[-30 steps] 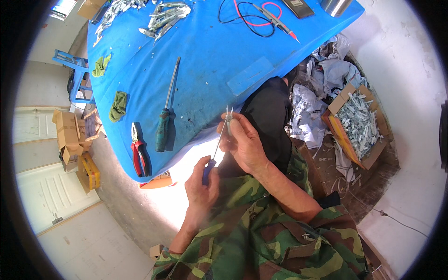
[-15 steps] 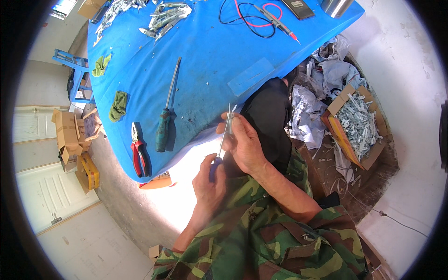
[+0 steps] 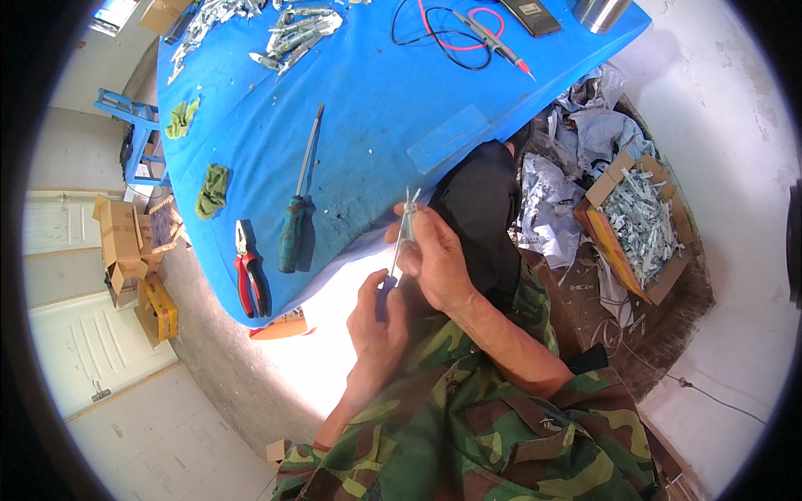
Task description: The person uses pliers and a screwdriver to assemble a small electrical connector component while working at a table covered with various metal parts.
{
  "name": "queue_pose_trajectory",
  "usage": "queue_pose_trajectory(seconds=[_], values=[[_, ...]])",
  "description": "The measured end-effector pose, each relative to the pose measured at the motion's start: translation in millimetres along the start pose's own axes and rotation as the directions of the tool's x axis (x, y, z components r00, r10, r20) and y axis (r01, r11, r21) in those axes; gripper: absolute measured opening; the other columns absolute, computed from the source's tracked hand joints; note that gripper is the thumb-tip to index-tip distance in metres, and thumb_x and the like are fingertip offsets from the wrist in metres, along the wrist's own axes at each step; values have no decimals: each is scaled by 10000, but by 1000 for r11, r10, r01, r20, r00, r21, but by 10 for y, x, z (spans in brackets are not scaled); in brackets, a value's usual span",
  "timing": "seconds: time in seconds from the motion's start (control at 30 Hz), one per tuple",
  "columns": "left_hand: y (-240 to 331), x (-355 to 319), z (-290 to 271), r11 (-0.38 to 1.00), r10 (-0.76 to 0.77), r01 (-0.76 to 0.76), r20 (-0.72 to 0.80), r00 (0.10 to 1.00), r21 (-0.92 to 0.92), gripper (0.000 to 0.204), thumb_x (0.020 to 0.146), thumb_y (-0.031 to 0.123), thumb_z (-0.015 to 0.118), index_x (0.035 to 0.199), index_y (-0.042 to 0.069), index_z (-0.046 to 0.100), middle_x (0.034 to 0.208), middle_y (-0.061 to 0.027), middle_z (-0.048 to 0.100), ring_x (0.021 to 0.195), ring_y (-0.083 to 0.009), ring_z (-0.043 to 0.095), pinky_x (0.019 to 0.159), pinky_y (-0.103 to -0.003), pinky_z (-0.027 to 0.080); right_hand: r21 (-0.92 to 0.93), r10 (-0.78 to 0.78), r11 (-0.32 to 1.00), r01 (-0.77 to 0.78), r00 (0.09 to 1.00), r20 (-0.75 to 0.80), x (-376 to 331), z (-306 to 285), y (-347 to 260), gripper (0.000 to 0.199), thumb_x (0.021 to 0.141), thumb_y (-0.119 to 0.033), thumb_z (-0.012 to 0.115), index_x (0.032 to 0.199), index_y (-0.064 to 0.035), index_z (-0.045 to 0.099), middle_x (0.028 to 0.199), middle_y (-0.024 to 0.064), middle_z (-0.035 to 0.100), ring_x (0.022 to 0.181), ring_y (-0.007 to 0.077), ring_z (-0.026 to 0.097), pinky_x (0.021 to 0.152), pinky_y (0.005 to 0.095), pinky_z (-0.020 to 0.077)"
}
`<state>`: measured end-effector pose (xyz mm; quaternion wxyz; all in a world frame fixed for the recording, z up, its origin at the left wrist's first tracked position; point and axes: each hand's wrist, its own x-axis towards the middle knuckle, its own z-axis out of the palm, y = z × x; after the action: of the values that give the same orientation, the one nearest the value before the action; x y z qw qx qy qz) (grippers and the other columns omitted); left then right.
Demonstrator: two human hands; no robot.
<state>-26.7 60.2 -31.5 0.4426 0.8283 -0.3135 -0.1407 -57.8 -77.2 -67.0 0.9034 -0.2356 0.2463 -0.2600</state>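
My left hand [image 3: 376, 327] is closed round the blue handle of a screwdriver [image 3: 385, 294], whose thin metal shaft points up and away from me. In my right hand [image 3: 440, 260], a small, pale, partly clear piece with thin prongs [image 3: 410, 209] is pinched between thumb and fingers. The screwdriver's shaft reaches up to this piece and seems to touch it; the exact contact is too small to make out. Both hands are above my lap, at the near edge of the blue-covered table [image 3: 368, 150].
On the table lie a long teal-handled screwdriver [image 3: 291, 234], red-handled pliers [image 3: 249, 271], green cloths [image 3: 212, 190], a test probe with leads [image 3: 493, 40], a phone [image 3: 533, 15] and piles of scrap strips [image 3: 301, 35]. At right, a carton [image 3: 614, 242] holds many similar strips.
Both hands have shifted very slightly, and the small piece has turned a little against the screwdriver's shaft. The grip of each hand stays the same.
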Motion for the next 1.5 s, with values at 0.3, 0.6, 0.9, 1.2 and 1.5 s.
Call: queue_pose_trajectory(seconds=[0.3, 0.6, 0.9, 1.2, 1.5], values=[[134, 412, -101, 985, -28, 1, -154, 988, -173, 324, 1053, 90, 558, 1356, -23, 538, 790, 11, 558, 692, -43, 474, 593, -204, 368, -115, 61, 991, -65, 998, -34, -124, 59, 11, 273, 1114, -235, 498, 1246, -25, 611, 943, 84, 705, 544, 35, 452, 497, 206, 377], [29, 134, -354, 998, -69, 69, -42, 997, -9, 298, 1011, 105, 611, 1279, -24, 583, 722, -7, 579, 656, -58, 501, 579, -228, 366, -20, 16, 1000, -15, 1000, 14, -57, -32, 35, 284, 1121, -250, 488, 1272, -36, 597, 972, 100, 691, 601, 74, 519, 557, 234, 430], [75, 5, -463, 998, -51, 51, 11, 999, 45, 291, 939, 34, 644, 1222, -36, 639, 757, -3, 580, 667, -70, 482, 601, -242, 372, 4, -9, 1000, 9, 1000, 18, -31, -41, 52, 253, 1107, -246, 528, 1248, -43, 579, 981, 81, 681, 621, 81, 551, 570, 239, 455], [81, -3, -506, 996, -81, 79, 60, 995, 45, 300, 941, 59, 653, 1223, -45, 643, 822, -38, 640, 699, -77, 524, 624, -234, 408, 5, -35, 999, 35, 999, 20, -25, -14, 44, 238, 1092, -221, 565, 1230, -26, 568, 1000, 86, 676, 626, 76, 544, 572, 230, 455], [108, 1, -492, 995, -72, 68, 51, 996, 73, 305, 941, 76, 654, 1220, -49, 646, 802, -43, 635, 668, -78, 500, 604, -245, 381, -18, -46, 999, 46, 999, 0, -19, 5, 47, 229, 1088, -197, 571, 1225, -14, 567, 990, 81, 683, 618, 65, 534, 570, 231, 463]])
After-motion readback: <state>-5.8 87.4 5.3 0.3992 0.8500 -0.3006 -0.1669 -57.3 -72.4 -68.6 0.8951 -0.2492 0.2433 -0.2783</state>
